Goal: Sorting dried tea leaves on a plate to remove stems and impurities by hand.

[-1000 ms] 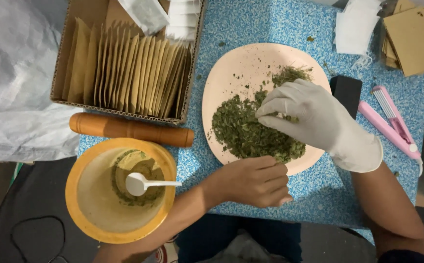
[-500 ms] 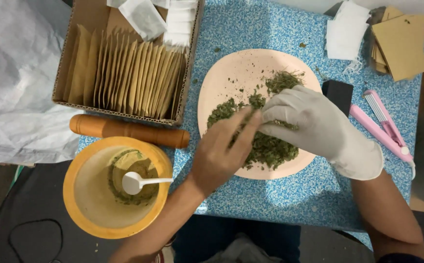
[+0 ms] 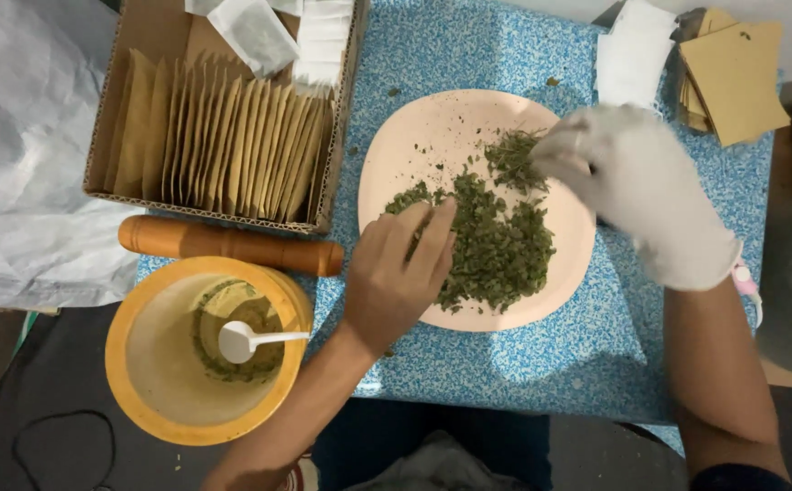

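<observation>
On blue speckled tabletop [image 3: 468,364], pale pink plate [image 3: 414,136] carried heap of dried green herb [image 3: 496,245]. Bare left hand [image 3: 394,277] lay over plate's 8 o'clock edge, fingers [image 3: 434,238] extended flat, touching herb, gripping nothing visible. Gloved right hand [image 3: 637,186] hovered at plate's 2 o'clock, blurred; fingers bunched near herb, hold impossible to tell. Yellow mortar [image 3: 128,359] with white spoon [image 3: 241,341] at 8 o'clock from plate; wooden pestle [image 3: 223,244] and cardboard box [image 3: 155,27] of tan sachets [image 3: 223,145] at 9 to 10 o'clock.
</observation>
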